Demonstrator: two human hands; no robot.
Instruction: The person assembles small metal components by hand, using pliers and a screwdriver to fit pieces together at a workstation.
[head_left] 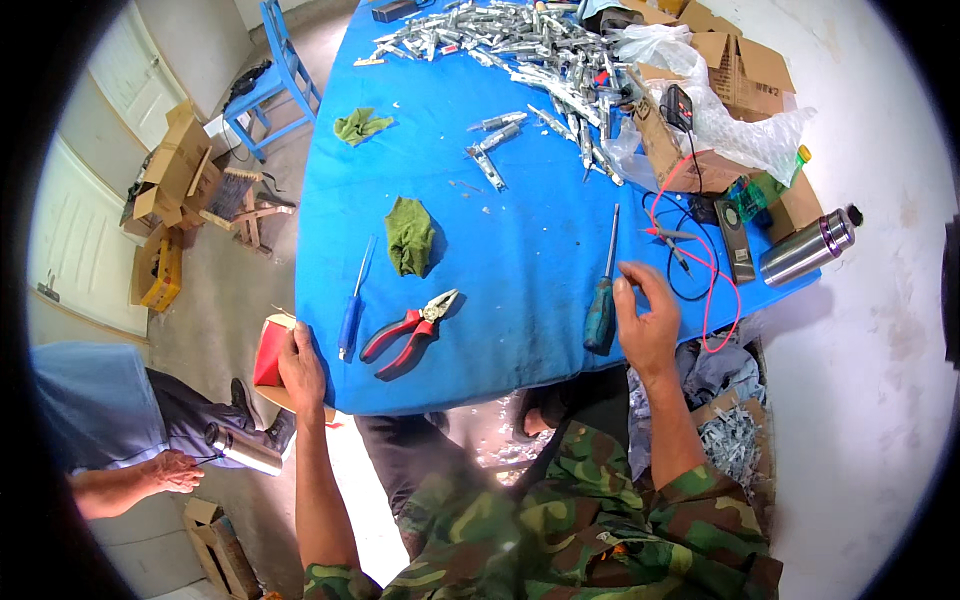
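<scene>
My left hand (302,372) lies at the left edge of the blue-covered table (500,340), fingers extended, beside a red box (272,350). My right hand (650,325) rests at the table's front right with fingers loosely curved and thumb apart; I see nothing in it. Just left of it lies a screwdriver with a teal handle (598,315). Between my hands are red-handled pliers (412,335), a blue-handled screwdriver (353,305) and a green cloth (408,237). A smaller green cloth (360,126) is farther back.
Many small silvery tubular pieces (520,40) are heaped at the back. Probe leads (712,270), a steel flask (810,245) and cardboard boxes (745,75) stand at the right. Another person's hand (172,470) holds a metal flask (245,450) at the left. A blue chair (275,85) is behind.
</scene>
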